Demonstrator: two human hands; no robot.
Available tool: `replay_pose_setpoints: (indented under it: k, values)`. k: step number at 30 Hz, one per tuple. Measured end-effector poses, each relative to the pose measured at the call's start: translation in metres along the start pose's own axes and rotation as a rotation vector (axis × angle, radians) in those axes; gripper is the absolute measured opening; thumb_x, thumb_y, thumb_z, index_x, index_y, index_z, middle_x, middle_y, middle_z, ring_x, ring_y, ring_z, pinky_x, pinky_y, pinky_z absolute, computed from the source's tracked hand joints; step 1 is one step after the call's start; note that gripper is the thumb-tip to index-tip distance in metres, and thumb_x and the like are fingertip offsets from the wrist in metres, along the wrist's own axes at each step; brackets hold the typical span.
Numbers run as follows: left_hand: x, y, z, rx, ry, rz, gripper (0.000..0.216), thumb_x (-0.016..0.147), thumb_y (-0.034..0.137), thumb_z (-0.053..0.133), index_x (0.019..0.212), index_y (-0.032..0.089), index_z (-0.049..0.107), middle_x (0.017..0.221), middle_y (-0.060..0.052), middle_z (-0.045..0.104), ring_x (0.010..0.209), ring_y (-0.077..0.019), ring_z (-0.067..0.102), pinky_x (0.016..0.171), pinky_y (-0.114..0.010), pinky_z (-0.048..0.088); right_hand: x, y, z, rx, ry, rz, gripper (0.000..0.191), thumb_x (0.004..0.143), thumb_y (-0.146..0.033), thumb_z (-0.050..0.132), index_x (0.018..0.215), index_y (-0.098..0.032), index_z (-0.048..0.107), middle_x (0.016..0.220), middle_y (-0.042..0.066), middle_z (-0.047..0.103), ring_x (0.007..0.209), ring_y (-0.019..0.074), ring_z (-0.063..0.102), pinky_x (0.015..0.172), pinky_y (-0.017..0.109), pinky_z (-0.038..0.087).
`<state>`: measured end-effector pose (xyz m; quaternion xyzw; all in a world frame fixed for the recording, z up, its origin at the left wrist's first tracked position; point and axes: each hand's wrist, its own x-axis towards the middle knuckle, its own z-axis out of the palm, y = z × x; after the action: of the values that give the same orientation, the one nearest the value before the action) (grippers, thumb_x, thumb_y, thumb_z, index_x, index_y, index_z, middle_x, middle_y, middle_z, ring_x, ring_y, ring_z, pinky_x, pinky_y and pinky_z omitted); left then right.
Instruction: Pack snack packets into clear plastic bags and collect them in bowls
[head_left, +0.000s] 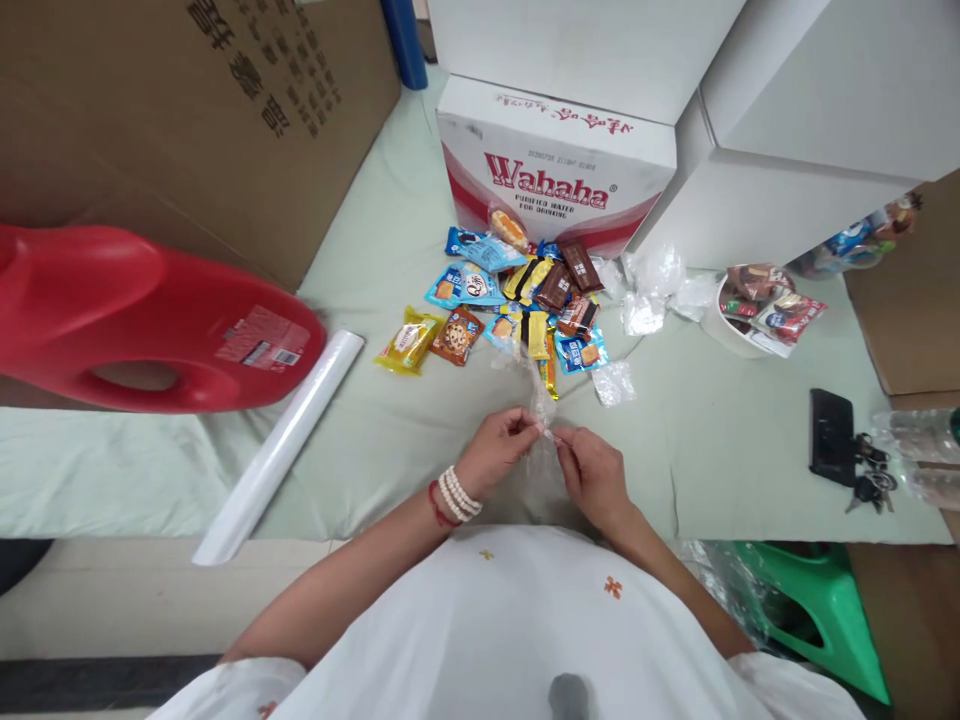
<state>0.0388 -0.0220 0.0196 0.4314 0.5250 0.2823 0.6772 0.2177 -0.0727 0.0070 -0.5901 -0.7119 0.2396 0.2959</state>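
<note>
Close to the table's front edge, my left hand (pixel 497 450) and my right hand (pixel 596 473) almost meet, fingertips pinched on a thin clear plastic bag (pixel 541 400). Its crumpled film stretches up between them and hangs a little below. Just beyond lies a heap of wrapped snacks: a yellow packet (pixel 409 341), a brown cookie packet (pixel 457 336), blue packets (pixel 465 285) and dark brown bars (pixel 579 266). A small crumpled clear wrapper (pixel 613 383) rests at the heap's right side. My left wrist wears white beads and a red cord.
Behind the snacks stands a Wahaha carton (pixel 555 165). At left are a red plastic stool (pixel 142 310), a white roll (pixel 281 445) and a large cardboard box (pixel 187 120). To the right sit a white tub of snacks (pixel 739 335), a black phone-like item (pixel 831 435), keys (pixel 870 480) and bottles (pixel 926 435).
</note>
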Motion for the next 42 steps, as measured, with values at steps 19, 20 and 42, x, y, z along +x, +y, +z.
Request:
replay_pose_setpoints:
  k: [19, 20, 42]
  values:
    - [0.000, -0.014, 0.005, -0.134, 0.047, -0.010, 0.040, 0.072, 0.054, 0.078, 0.077, 0.016, 0.063, 0.058, 0.006, 0.051, 0.052, -0.0082, 0.042, 0.052, -0.023, 0.033, -0.002, 0.007, 0.002, 0.699, 0.029, 0.624, 0.028, 0.090, -0.051, 0.067, 0.096, -0.023, 0.064, 0.073, -0.001, 0.065, 0.054, 0.0132, 0.048, 0.052, 0.026, 0.039]
    - [0.000, -0.014, 0.003, -0.138, 0.055, -0.009, 0.041, 0.072, 0.054, 0.077, 0.077, 0.016, 0.063, 0.058, 0.006, 0.051, 0.051, -0.0080, 0.042, 0.051, -0.023, 0.032, -0.002, 0.011, -0.002, 0.746, 0.036, 0.672, 0.030, 0.088, -0.052, 0.068, 0.095, -0.023, 0.063, 0.072, -0.002, 0.064, 0.052, 0.0127, 0.046, 0.050, 0.026, 0.038]
    - [-0.011, -0.012, 0.006, 0.023, 0.091, 0.057, 0.041, 0.083, 0.059, 0.065, 0.080, 0.018, 0.066, 0.058, 0.003, 0.053, 0.054, -0.0126, 0.047, 0.054, -0.026, 0.036, 0.031, -0.012, -0.009, 0.729, -0.150, 0.515, 0.034, 0.083, -0.055, 0.071, 0.088, -0.022, 0.070, 0.071, -0.001, 0.060, 0.056, 0.0115, 0.042, 0.053, 0.025, 0.034]
